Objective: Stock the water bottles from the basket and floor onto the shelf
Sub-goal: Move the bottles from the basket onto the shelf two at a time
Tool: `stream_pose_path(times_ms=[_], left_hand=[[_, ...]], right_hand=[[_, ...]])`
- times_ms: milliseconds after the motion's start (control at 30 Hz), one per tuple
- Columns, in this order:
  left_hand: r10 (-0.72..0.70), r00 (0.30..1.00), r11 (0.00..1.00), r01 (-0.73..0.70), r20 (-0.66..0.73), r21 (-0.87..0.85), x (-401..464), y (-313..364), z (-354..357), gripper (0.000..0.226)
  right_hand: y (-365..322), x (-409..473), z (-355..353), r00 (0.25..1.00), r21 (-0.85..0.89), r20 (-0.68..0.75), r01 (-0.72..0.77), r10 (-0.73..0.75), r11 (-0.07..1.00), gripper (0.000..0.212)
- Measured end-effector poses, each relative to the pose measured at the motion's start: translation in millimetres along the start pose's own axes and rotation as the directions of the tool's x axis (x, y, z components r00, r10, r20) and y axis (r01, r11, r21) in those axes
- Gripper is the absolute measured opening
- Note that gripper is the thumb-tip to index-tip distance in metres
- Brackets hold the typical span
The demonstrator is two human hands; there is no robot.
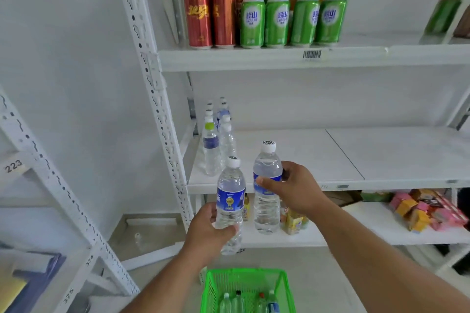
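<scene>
My left hand (206, 234) grips a clear water bottle (230, 198) with a blue label and white cap, held upright in front of the middle shelf (330, 160). My right hand (297, 190) grips a second, similar water bottle (267, 185) a little higher and to the right. Both bottles hang just before the shelf's front edge. Several water bottles (216, 140) stand in rows at the shelf's left end. Below me a green basket (211, 287) sits on the floor with several bottles (249, 302) inside.
The upper shelf (279, 58) carries red cans, green cans (292, 20) and glass bottles. The lower shelf holds small coloured boxes (427, 211) and drink cartons. A white perforated upright (152, 84) stands left of the shelves. Another rack (50, 173) is at the far left.
</scene>
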State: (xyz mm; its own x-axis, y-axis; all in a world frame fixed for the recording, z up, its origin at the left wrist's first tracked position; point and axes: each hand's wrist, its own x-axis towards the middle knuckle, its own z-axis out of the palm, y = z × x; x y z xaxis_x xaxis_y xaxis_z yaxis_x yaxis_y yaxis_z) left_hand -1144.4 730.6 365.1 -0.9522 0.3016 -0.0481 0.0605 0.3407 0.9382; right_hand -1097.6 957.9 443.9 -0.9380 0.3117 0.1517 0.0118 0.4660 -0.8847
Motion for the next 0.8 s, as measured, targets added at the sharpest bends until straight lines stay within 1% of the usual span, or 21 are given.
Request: stream_pose_path(times_ms=[100, 200, 300, 500, 633, 800], left_hand=[[0.010, 1.000, 1.000, -0.010, -0.022, 0.018, 4, 15, 21, 0.048], [0.025, 0.998, 0.999, -0.023, -0.061, 0.030, 11, 33, 47, 0.047], [0.019, 0.995, 1.000, -0.021, -0.096, -0.017, 18, 50, 76, 0.043], [0.005, 0.991, 0.997, -0.015, -0.133, -0.070, 30, 75, 126, 0.045], [0.005, 0.988, 0.996, -0.018, -0.157, -0.083, 43, 81, 145, 0.046], [0.000, 0.986, 0.995, -0.016, -0.166, -0.095, 74, 82, 152, 0.047]], right_hand=[[5, 12, -25, 0.999, 0.002, 0.019, 0.027, -0.027, 1.000, 0.026], [15, 26, -49, 0.998, 0.024, 0.042, 0.043, -0.044, 0.999, 0.028], [27, 39, -74, 0.996, 0.008, 0.070, 0.059, -0.059, 0.998, 0.030], [51, 65, -116, 0.992, 0.023, 0.106, 0.068, -0.070, 0.997, 0.033], [62, 81, -133, 0.991, 0.006, 0.106, 0.076, -0.076, 0.997, 0.031], [68, 109, -140, 0.994, 0.052, 0.094, 0.056, -0.060, 0.997, 0.023]])
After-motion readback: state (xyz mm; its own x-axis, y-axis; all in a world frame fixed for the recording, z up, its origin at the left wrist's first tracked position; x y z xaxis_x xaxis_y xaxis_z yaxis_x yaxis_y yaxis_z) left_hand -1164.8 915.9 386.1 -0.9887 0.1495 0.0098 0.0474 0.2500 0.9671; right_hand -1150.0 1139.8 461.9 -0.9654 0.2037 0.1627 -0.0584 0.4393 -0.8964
